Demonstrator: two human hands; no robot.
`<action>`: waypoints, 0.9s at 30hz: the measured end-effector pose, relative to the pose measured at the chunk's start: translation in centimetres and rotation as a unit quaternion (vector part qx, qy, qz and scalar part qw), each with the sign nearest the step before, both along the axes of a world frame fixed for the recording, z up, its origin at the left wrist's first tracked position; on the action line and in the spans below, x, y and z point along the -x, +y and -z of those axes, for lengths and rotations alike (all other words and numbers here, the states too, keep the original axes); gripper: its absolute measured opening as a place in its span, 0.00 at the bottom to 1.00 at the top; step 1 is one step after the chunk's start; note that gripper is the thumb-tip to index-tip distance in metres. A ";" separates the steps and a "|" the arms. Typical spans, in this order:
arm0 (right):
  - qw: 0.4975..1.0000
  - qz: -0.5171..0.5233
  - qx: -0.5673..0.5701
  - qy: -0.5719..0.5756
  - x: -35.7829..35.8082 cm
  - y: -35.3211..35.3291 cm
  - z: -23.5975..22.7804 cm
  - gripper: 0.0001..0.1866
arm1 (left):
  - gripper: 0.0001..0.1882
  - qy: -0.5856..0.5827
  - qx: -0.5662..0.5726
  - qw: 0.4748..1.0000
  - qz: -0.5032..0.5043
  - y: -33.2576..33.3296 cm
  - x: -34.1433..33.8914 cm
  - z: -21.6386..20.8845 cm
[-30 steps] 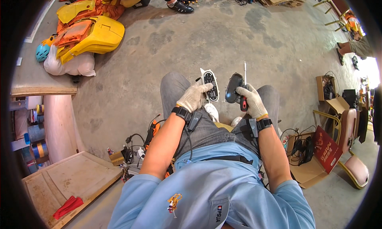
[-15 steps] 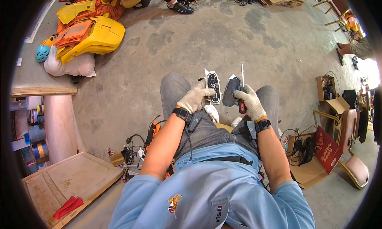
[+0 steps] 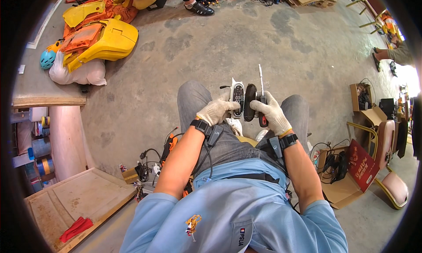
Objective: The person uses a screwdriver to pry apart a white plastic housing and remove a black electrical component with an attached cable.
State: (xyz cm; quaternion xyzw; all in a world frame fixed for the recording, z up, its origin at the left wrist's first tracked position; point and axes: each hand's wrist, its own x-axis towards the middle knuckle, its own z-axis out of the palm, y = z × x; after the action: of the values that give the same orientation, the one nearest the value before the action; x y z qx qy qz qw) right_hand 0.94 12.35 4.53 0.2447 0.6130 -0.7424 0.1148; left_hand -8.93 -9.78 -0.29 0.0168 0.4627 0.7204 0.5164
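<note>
My gloved left hand is closed on an oval display unit, black-faced with white symbols and a white rim. A short dark stub shows at its left side. In my gloved right hand are a dark oval cover, pinched near its lower part, and a screwdriver. The screwdriver's bright shaft points away from me, and its red and black handle lies along my fingers. Cover and display unit are side by side above my lap, very close; whether they touch, I cannot tell.
An open cardboard box with cables lies at right, near a chair. A wooden panel with a red cloth is at lower left. Yellow plastic shells are piled far left. Other people's feet show at the far side and right.
My right hand has brought the cover left, closer to the display unit, and turned it so it looks narrower and darker. The screwdriver has moved left with it. My left hand has barely shifted.
</note>
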 end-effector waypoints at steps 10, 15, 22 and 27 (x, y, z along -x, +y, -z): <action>0.999 0.001 0.032 0.021 0.2 -1.0 -0.1 0.27 | 0.34 0.009 0.022 1.000 0.018 0.1 0.0 -1.4; 0.999 -0.026 0.029 0.007 0.3 -1.4 -0.2 0.26 | 0.31 0.009 0.039 0.998 0.041 -0.1 0.0 -1.3; 0.996 -0.014 -0.082 0.002 0.4 -1.6 0.9 0.31 | 0.27 0.013 0.009 0.999 0.049 0.1 -0.1 -1.6; 0.998 -0.005 -0.065 0.012 0.3 -1.5 0.8 0.34 | 0.28 0.028 0.013 0.999 0.041 0.1 -0.2 -1.2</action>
State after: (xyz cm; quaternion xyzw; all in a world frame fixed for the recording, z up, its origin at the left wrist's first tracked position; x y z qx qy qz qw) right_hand 0.61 10.89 3.75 0.2399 0.6621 -0.7035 0.0953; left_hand -8.69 -9.65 0.95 0.0496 0.4851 0.6921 0.5322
